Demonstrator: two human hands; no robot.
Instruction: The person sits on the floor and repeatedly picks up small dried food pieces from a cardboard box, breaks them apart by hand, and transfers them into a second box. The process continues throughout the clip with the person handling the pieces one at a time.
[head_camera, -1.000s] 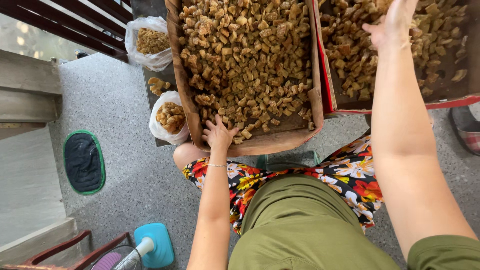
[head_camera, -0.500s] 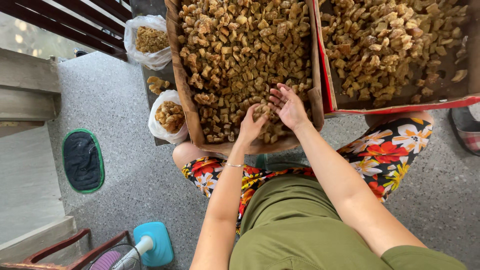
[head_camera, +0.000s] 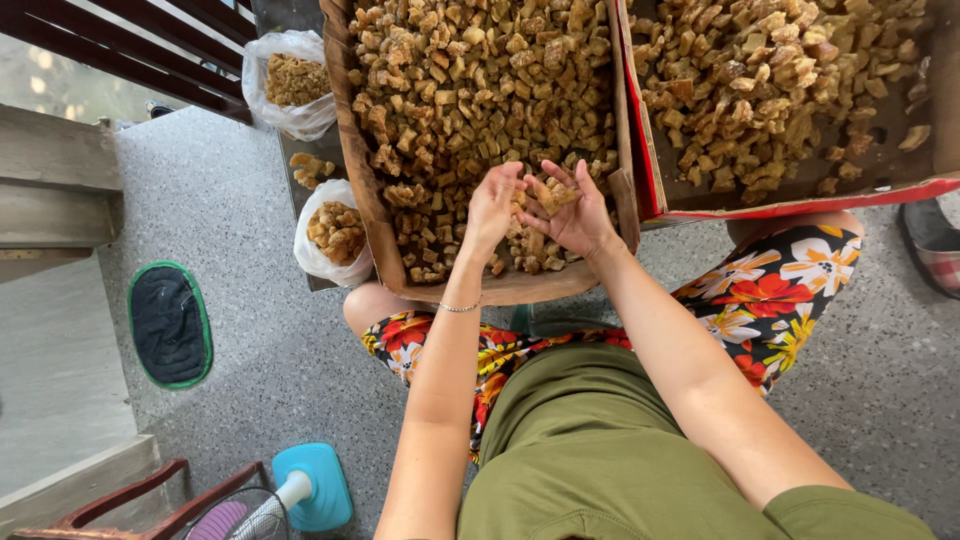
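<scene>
- One brown chunk (head_camera: 553, 193) rests in the cupped palm of the right hand (head_camera: 570, 215), fingers spread open, over the near end of the wooden tray (head_camera: 350, 150).
- Left hand (head_camera: 492, 205): fingers loosely curled beside it, touching the chunk pile.
- Two trays of chunks; the second, a red-edged box (head_camera: 800, 200), lies to the right.
- Two white bags (head_camera: 300, 75) of chunks stand left.

Hands (head_camera: 540, 205) over left tray (head_camera: 352, 150); second tray (head_camera: 640, 130) right; bags (head_camera: 335, 235) left

Rough, matt brown chunks (head_camera: 480, 90) fill a worn cardboard box (head_camera: 355, 170).
</scene>
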